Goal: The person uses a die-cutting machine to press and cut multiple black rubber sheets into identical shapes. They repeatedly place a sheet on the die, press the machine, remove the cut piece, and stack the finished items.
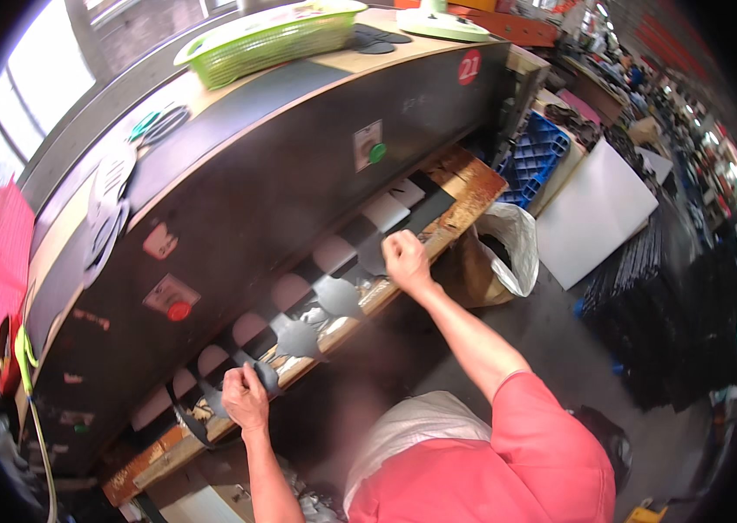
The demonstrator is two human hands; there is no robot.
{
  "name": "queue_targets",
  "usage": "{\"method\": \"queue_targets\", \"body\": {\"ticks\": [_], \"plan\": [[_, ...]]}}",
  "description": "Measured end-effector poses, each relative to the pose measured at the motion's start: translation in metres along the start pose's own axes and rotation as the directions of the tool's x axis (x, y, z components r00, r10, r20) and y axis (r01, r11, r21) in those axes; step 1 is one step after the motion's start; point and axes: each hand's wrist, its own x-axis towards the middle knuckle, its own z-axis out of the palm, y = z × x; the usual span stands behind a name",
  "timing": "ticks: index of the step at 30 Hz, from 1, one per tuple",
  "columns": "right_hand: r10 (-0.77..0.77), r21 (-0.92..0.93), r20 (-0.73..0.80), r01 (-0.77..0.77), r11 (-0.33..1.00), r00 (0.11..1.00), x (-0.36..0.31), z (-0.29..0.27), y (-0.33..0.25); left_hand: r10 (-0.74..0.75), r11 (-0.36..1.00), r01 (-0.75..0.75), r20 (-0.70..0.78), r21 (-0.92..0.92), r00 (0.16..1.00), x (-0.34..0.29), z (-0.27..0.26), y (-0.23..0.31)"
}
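Both hands, left (245, 397) at seven o'clock, right (405, 260) centre, are pinching shut on the thin, floppy-looking black sheet (334, 292); edges best.

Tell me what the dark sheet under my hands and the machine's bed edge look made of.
Dark sheet: looks like thin rubber or leather, matte grey-black, with shapes punched out of it. Bed edge: seems painted metal or board, orange-brown and patchy like rust or wear; hard to tell.
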Motion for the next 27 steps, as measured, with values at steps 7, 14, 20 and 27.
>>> {"method": "queue_targets", "body": {"ticks": [7, 14, 20, 27], "plan": [[-0.163, -0.118, -0.004, 0.161, 0.98, 0.987, -0.009, 0.009, 0.005, 0.014, 0.998, -0.014, 0.009, 0.058, 1.0, 0.012, 0.006, -0.006], [-0.335, -0.241, 0.084, 0.345, 0.907, 0.939, -0.011, 0.012, 0.013, 0.277, 0.903, -0.289, 0.083, 0.318, 0.957, 0.031, 0.007, 0.008], [-0.22, 0.079, 0.344, 0.205, 0.975, 0.913, -0.011, 0.021, 0.031, 0.008, 1.0, -0.011, 0.142, 0.023, 0.99, 0.021, 0.088, 0.106], [-0.308, 0.337, 0.454, 0.159, 0.928, 0.836, -0.004, 0.008, 0.091, -0.148, 0.965, 0.123, 0.091, 0.234, 0.985, 0.007, 0.17, 0.139]]}}
